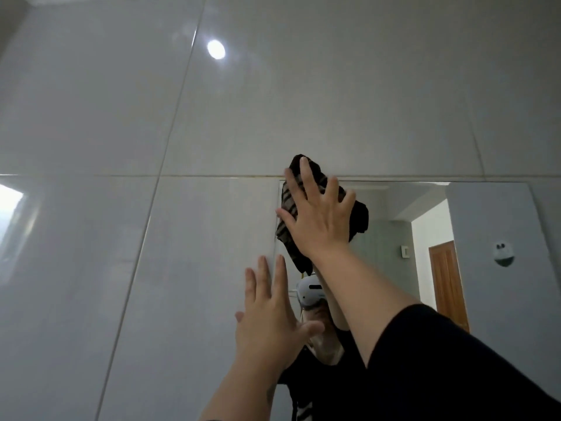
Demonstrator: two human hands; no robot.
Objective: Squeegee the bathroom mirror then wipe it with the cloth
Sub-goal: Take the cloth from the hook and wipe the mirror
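The mirror (pixel 394 214) is fixed to the tiled wall, its top left corner near the middle of the view. My right hand (pixel 318 214) presses a dark striped cloth (pixel 288 205) flat against that top left corner, fingers spread over it. Part of the cloth hangs below my palm. My left hand (pixel 270 323) rests flat and empty on the mirror's left edge, fingers apart, partly on the wall tile. No squeegee is in view.
Glossy grey wall tiles (pixel 121 147) fill the left and top, with a ceiling light reflected in them. The mirror reflects a person in a dark top, a wooden door (pixel 447 284) and a small wall fitting (pixel 504 253).
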